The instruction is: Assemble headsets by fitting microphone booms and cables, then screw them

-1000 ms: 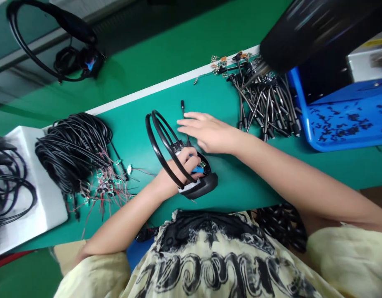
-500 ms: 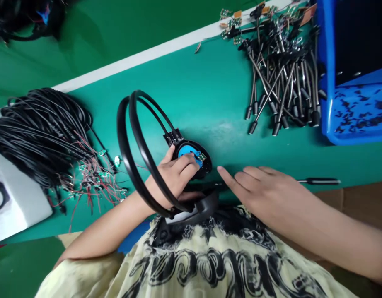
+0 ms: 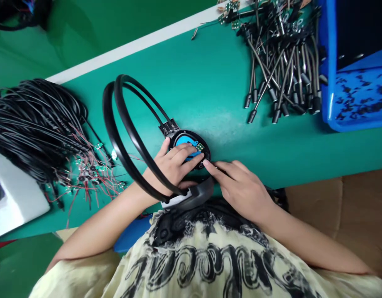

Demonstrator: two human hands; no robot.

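Observation:
A black headset [image 3: 125,124] with a double headband stands on the green table [image 3: 197,91]. My left hand [image 3: 170,165] reaches through the band and is closed around the open earcup [image 3: 191,145], whose blue inside and small circuit board show. My right hand [image 3: 240,186] lies just right of the earcup with fingers together, fingertips touching the cup's rim; whether they pinch anything is hidden. A second black earcup shell [image 3: 194,194] sits below my left hand at the table's near edge.
A pile of black microphone booms [image 3: 281,62] with small boards lies at the back right. A blue bin [image 3: 355,74] stands at the far right. Coiled black cables [image 3: 38,128] with red wires lie left, beside a white tray [image 3: 13,198].
My right hand drew back from the far side of the table to the near edge, then slid left up to the earcup. The view shifted down and right.

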